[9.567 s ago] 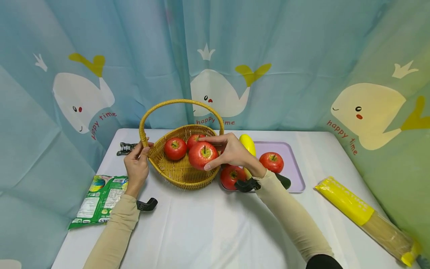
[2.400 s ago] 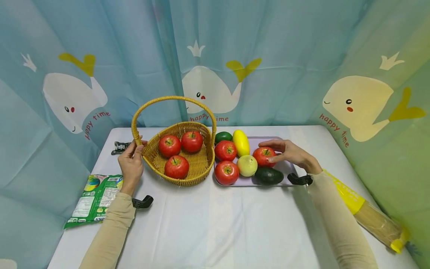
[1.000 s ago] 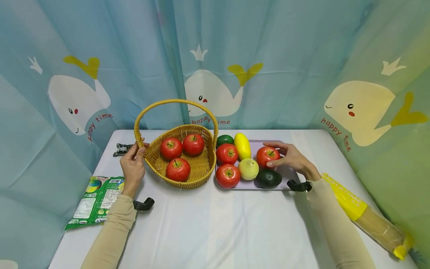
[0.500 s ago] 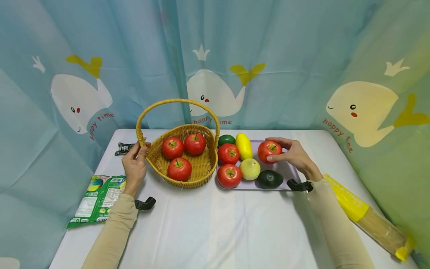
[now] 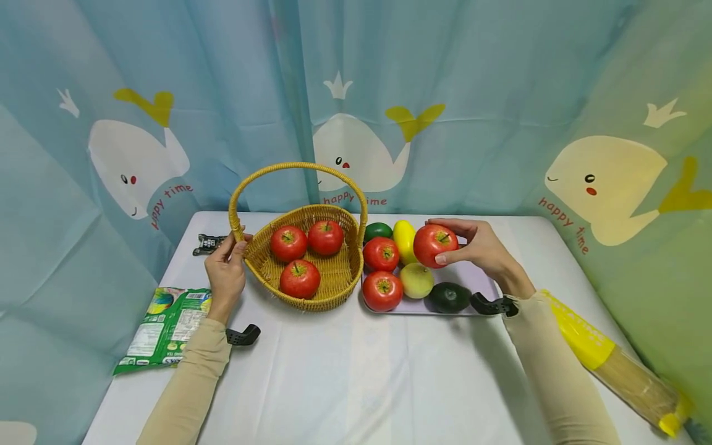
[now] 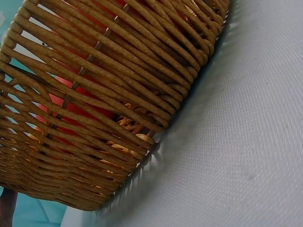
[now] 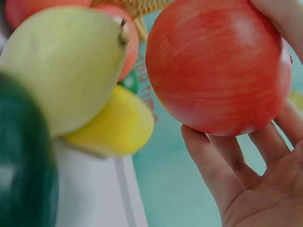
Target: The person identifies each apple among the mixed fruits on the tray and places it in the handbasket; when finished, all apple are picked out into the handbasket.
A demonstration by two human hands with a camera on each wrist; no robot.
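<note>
White cloth-covered worktop: one; a glossy red round apple has just been lifted off the lilac rectangular tray and shifted toward the golden woven hoop-handled basket; it now sits in neither
Basket: one; three red apples inside
Tray: one; two red apples left on it
Long yellow packet, green printed bag: one each
Hands: two; left hand pinches the basket where handle meets rim; right hand holds the lifted apple above the tray
Apples: six altogether
Yellow oval fruit, dark-green oval fruit, pale-green round fruit, small green oval fruit: one each
Small black packet: one

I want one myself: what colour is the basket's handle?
Golden-yellow handle, clearest in the head view.
</note>
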